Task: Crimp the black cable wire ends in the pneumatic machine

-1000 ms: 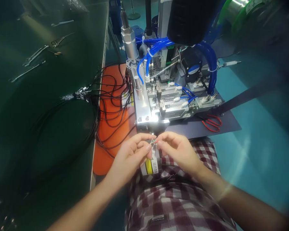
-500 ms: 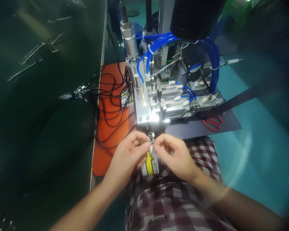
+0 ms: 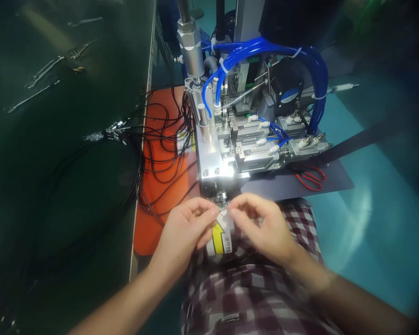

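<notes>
Thin wires [image 3: 223,208] are held between the fingertips, just in front of a small black fixture [image 3: 219,199]. By the left hand [image 3: 186,228] they are pinched between thumb and index finger; by the right hand [image 3: 267,225] thumb and index are brought close at the other end, but whether anything is gripped there cannot be told.

Change: compared with a second ago, the fingertips have been parted slightly, and more of the yellow arrow [image 3: 218,239] below them has been uncovered. The coloured strands seen then are now barely made out. Judged from this, the fine handling of the wires is still in hand; no finished state is shown.

Materials: the arrow is printed on a glossy white label [image 3: 226,245], bent over a curved surface. Beyond the hands, a bright machined metal block [image 3: 209,160] is topped by a cylinder; glossy blue tubing [image 3: 261,44] is arched over it. Left of the left hand, thin black cables [image 3: 137,186] are looped across a smooth orange mat [image 3: 150,239], with shiny metallic ends [image 3: 117,132] bunched. Beyond the right hand, red looped handles [image 3: 312,179] are seen. Nearest the body, soft checked cloth [image 3: 226,288] is creased.
</notes>
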`<state>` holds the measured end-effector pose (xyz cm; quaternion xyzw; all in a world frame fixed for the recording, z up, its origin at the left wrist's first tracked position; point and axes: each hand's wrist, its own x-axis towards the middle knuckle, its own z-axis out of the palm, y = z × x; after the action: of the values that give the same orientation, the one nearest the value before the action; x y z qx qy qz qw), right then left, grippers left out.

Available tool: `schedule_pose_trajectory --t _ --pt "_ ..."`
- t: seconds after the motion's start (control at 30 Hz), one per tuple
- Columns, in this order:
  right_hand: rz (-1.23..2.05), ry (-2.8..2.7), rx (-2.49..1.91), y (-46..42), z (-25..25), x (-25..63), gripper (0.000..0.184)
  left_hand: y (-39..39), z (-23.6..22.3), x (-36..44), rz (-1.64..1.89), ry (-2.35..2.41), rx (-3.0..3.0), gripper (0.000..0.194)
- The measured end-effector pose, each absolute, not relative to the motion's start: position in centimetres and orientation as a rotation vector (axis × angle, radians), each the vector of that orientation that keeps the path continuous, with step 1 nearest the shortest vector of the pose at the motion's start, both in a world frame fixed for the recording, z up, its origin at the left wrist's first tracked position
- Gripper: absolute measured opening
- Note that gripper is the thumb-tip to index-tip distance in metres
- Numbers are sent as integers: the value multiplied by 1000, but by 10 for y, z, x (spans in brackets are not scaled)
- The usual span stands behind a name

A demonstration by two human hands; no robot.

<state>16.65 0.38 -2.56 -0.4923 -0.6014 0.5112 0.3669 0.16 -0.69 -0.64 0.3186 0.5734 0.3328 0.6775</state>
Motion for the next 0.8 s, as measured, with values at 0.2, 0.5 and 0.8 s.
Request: schedule_pose_trajectory --t 0.2,0.5,0.8 --pt "1682 -1273 -1220 17 -20 168 12 -7 -5 2 727 1299 750 18" --pt "1670 -1307 -1201 9 -26 163 12 -6 -3 1 772 1242 698 17" --pt "1748 -1371 -1209 18 -20 170 13 -7 -4 1 739 1265 746 15"
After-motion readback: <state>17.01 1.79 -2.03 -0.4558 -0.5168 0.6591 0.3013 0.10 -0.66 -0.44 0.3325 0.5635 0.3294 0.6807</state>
